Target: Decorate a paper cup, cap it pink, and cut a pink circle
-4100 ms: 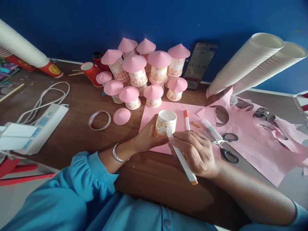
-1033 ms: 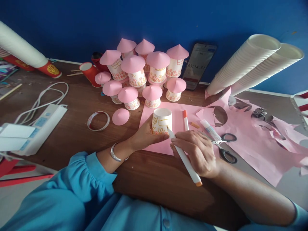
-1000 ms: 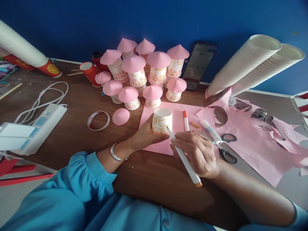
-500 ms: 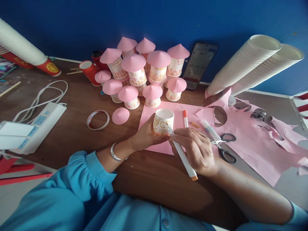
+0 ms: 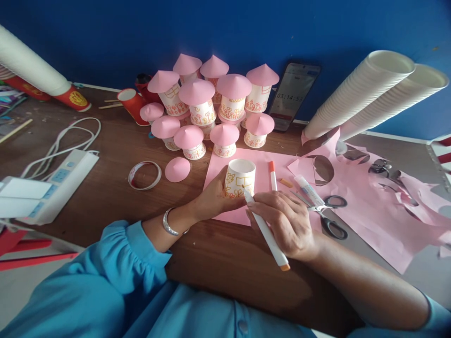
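A small white paper cup [image 5: 240, 175] with orange flowers and a yellow rectangle drawn on it rests on a pink paper sheet [image 5: 260, 173]. My left hand [image 5: 214, 199] is closed round the cup's left side and steadies it. My right hand [image 5: 286, 223] grips a white marker [image 5: 265, 229] with an orange end, its tip touching the cup's side.
Several decorated cups with pink cone roofs [image 5: 211, 105] stand behind, with a phone [image 5: 294, 96] leaning on the blue wall. A loose pink cone [image 5: 177, 169], tape ring [image 5: 144, 175], orange pen [image 5: 272, 174], glue tube [image 5: 309, 190] and scissors [image 5: 331, 213] lie around. Cup stacks [image 5: 366, 89] lie right, a power strip [image 5: 59, 183] left.
The marker tip has worked across the cup's side, and a vertical line now divides the yellow rectangle. My left hand has turned the cup slightly.
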### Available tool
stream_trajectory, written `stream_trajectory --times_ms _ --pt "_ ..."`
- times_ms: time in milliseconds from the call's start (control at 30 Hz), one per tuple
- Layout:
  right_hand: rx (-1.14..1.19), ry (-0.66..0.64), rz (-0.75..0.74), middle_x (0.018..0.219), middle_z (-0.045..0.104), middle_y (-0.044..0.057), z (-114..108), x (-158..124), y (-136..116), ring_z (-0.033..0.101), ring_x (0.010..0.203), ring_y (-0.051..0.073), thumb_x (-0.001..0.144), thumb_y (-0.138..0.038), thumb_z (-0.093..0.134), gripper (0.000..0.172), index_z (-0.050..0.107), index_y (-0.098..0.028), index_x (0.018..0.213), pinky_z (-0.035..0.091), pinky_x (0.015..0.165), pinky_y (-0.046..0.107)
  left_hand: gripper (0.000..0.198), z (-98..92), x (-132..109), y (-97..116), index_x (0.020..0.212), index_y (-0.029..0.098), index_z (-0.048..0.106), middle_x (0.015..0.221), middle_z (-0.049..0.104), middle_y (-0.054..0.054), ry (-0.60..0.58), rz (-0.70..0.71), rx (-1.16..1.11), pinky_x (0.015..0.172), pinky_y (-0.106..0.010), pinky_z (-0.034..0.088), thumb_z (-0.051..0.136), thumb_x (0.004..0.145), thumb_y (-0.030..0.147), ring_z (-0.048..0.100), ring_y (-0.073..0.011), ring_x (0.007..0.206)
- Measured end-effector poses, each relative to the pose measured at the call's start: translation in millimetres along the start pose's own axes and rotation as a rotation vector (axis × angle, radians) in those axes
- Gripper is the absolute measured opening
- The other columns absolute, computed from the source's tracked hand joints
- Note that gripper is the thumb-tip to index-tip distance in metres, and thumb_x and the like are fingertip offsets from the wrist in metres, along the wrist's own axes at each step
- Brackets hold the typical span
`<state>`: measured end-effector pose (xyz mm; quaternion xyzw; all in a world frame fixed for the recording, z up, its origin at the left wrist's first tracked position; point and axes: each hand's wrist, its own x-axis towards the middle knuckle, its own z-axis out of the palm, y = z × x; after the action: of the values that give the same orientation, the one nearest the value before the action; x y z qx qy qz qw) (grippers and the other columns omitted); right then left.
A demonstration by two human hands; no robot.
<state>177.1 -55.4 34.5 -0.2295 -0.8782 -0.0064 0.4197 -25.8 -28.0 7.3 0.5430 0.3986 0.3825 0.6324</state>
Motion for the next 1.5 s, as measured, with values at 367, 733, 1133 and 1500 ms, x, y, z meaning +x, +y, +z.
stream_trajectory --times_ms 367,733,1133,1500 --pt "-0.005 -0.027 -0.01 0.099 0.074 0.016 2.1 3.5 -2.5 0.07 0.08 0.023 0.092 -0.004 0.059 0.023 0.061 -0.01 0.115 0.06 0.067 0.036 0.062 4.3 -1.1 3.4 0.105 0.021 0.049 0.094 0.062 0.0 -0.015 0.004 -0.002 0.068 -0.029 0.053 0.092 0.062 0.027 0.06 -0.0165 0.082" --pt "-0.023 -0.03 0.014 0.095 0.073 0.013 -1.7 2.2 0.5 0.068 0.078 0.022 0.094 -0.004 0.058 0.022 0.061 -0.011 0.115 0.055 0.066 0.034 0.068 2.9 -0.2 0.9 0.119 0.023 0.051 0.107 0.062 -0.003 -0.002 -0.001 -0.054 0.083 -0.033 0.055 0.092 0.066 0.033 0.061 -0.0195 0.096" --pt "-0.02 -0.02 0.046 0.093 0.073 0.01 -5.6 6.0 4.2 0.069 0.076 0.02 0.096 -0.005 0.052 0.034 0.057 -0.016 0.128 0.057 0.066 0.033 0.062 3.0 -1.1 5.0 0.114 0.021 0.052 0.1 0.061 -0.003 0.02 -0.009 -0.034 0.081 -0.033 0.055 0.089 0.071 0.047 0.06 -0.0177 0.09" --pt "-0.005 -0.021 0.075 0.097 0.074 0.013 -5.7 2.9 5.3 0.072 0.081 0.022 0.098 -0.011 0.055 0.032 0.056 -0.014 0.13 0.059 0.068 0.035 0.056 3.8 0.9 4.5 0.11 0.022 0.051 0.097 0.06 -0.001 -0.024 0.034 -0.15 0.08 -0.033 0.053 0.089 0.073 0.041 0.059 -0.0158 0.087"
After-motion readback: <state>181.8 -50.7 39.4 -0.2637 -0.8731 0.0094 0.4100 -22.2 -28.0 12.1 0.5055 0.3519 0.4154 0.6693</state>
